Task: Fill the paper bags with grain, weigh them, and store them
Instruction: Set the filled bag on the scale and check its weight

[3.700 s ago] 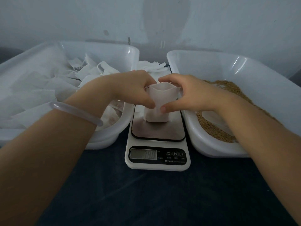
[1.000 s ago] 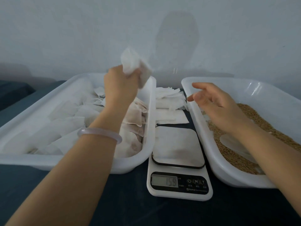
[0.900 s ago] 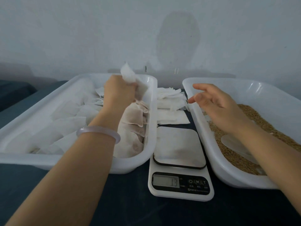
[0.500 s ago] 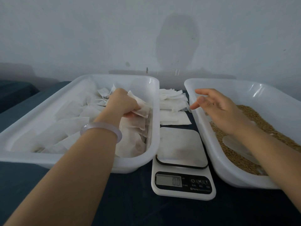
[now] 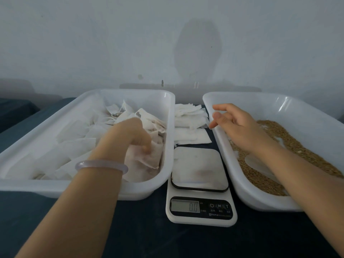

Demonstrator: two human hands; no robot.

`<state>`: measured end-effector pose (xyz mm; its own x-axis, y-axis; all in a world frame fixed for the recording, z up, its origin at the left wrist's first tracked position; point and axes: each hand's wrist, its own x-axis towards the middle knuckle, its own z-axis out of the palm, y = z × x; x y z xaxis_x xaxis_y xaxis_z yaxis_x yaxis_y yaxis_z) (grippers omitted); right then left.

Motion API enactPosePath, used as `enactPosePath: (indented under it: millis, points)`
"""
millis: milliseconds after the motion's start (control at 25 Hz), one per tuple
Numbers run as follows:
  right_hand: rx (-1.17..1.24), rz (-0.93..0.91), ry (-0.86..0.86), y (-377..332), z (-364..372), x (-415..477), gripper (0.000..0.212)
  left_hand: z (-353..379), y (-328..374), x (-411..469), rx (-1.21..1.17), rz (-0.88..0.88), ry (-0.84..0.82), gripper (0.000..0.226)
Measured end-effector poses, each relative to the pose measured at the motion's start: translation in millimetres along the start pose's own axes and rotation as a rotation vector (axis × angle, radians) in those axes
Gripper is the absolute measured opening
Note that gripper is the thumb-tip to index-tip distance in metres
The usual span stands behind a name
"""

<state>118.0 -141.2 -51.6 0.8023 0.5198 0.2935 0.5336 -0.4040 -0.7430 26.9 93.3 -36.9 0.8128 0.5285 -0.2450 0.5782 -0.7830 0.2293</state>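
left hand [image 5: 128, 135] is down in the white tray [image 5: 46, 187] at nine o'clock of the scale [image 5: 201, 211], fingers curled onto a filled paper bag [image 5: 150, 159] by the tray's right wall. it's blurred, so can't tell if they grip it. right hand [image 5: 236, 125] hovers at two o'clock, fingers loose, over the grain tray [image 5: 301, 120] rim. display reads 0.0. empty bags [image 5: 189, 118] are stacked at twelve.

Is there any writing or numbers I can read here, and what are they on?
"00", perhaps "0.0": scale display.
"M" and "T": scale buttons, beside a power sign.
Small print beneath the buttons: too blurred to read.
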Motion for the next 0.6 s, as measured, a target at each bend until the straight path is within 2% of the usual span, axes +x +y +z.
enactPosePath:
  millis: [80, 160, 200, 280, 360, 400, 480, 600]
  points:
    - [-0.025, -0.004, 0.008, 1.9, -2.0, 0.9, 0.040, -1.8, 2.3, 2.9, -0.049, 0.084, 0.185, 0.057]
    - [-0.030, -0.005, 0.006, 3.7, -2.7, 1.5, 0.040, -1.8, 7.0, 4.5, -0.123, 0.247, 0.279, 0.031]
    - [-0.034, -0.008, 0.006, 4.7, -2.5, 1.7, 0.039, 0.7, 9.2, 4.2, -0.101, 0.282, 0.225, 0.022]
    - [-0.045, -0.017, 0.013, 7.1, -1.7, 3.3, 0.038, 6.6, 11.3, 5.2, -0.053, 0.262, 0.008, 0.014]
    - [-0.067, -0.014, 0.020, 8.7, -0.1, 5.2, 0.036, 9.0, 9.8, 9.9, -0.061, 0.180, -0.187, 0.016]
    - [-0.080, -0.009, 0.015, 9.4, 0.3, 5.3, 0.035, 9.9, 9.6, 11.4, -0.044, 0.168, -0.215, 0.019]
    - [-0.123, 0.001, -0.008, 8.6, 3.2, 3.9, 0.033, 13.1, 10.3, 10.4, 0.055, 0.202, -0.158, 0.020]
    - [-0.353, -0.022, -0.064, -4.7, 3.7, 5.9, 0.035, 20.6, 16.3, 9.1, 0.078, 0.316, 0.128, 0.015]
